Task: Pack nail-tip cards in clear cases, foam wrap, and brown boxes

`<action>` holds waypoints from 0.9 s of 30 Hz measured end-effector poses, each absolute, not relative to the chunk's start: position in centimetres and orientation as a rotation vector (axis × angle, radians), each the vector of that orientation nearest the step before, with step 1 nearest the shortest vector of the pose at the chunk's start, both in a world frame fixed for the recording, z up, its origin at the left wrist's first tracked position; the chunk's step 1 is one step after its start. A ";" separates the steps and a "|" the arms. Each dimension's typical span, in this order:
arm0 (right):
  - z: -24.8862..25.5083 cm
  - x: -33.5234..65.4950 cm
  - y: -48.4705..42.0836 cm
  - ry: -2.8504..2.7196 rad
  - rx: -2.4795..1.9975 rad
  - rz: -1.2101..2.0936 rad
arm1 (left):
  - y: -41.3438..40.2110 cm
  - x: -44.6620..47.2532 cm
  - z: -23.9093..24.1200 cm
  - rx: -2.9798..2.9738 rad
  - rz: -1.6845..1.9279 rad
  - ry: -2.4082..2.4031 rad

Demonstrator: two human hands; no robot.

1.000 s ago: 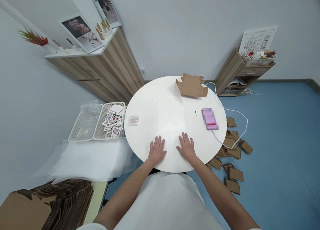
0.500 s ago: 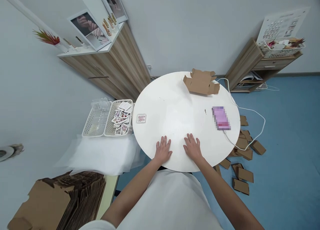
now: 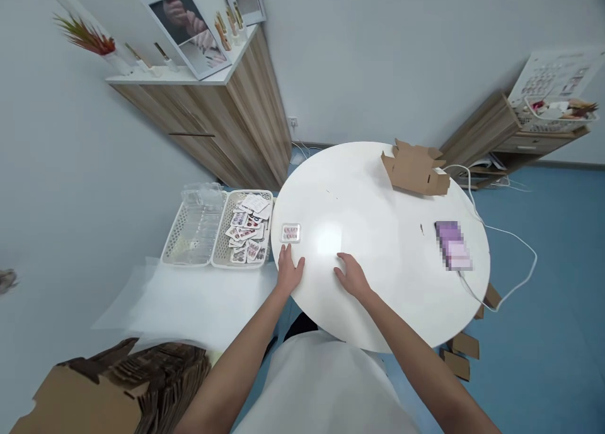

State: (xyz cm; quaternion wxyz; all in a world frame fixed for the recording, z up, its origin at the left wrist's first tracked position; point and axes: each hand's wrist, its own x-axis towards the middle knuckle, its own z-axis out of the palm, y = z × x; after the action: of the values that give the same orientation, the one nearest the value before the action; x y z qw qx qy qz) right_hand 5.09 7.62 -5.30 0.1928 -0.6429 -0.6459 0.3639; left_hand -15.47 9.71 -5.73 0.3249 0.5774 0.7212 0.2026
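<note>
A small clear case of pinkish nail tips point(image 3: 290, 233) lies flat near the left edge of the white oval table point(image 3: 378, 320). My left hand point(image 3: 289, 273) is just below it, fingers stretched toward it and thumb spread; whether the fingertips touch the case I cannot tell. Over the middle front of the table is my right hand point(image 3: 352, 278), its thumb and forefinger apart and nothing between them. An unfolded brown cardboard box point(image 3: 416, 168) stands at the table's far right.
Left of the table sit a white basket of printed nail cards point(image 3: 248, 229) and a basket of clear plastic cases point(image 3: 191, 232). Translucent sheets point(image 3: 198, 302) and stacked flat cardboard point(image 3: 94, 396) are nearer. A pixelated purple device point(image 3: 454, 245) with a white cable point(image 3: 510, 232) lies at right.
My left hand has moved left and forward to the small case. The right hand has lifted or slid leftward with its fingers less spread. The view has turned left.
</note>
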 end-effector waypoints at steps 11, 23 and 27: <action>-5.7 -7.1 15.4 -1.040 -1.649 1.580 | 15.2 -19.7 -7.0 1.139 0.603 1.789; -4.3 -1.1 8.7 -0.889 -1.816 1.222 | 9.8 -15.7 -7.1 1.054 0.765 1.388; -4.4 3.3 4.7 -0.874 -1.935 1.075 | 7.3 -12.6 -6.8 1.148 0.693 1.189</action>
State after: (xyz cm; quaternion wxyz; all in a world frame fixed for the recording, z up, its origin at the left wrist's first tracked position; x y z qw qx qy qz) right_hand 3.28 4.68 -4.42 0.3715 -0.7549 -0.3410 0.4193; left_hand -12.60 7.25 -6.85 0.6245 0.5003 0.5182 0.3019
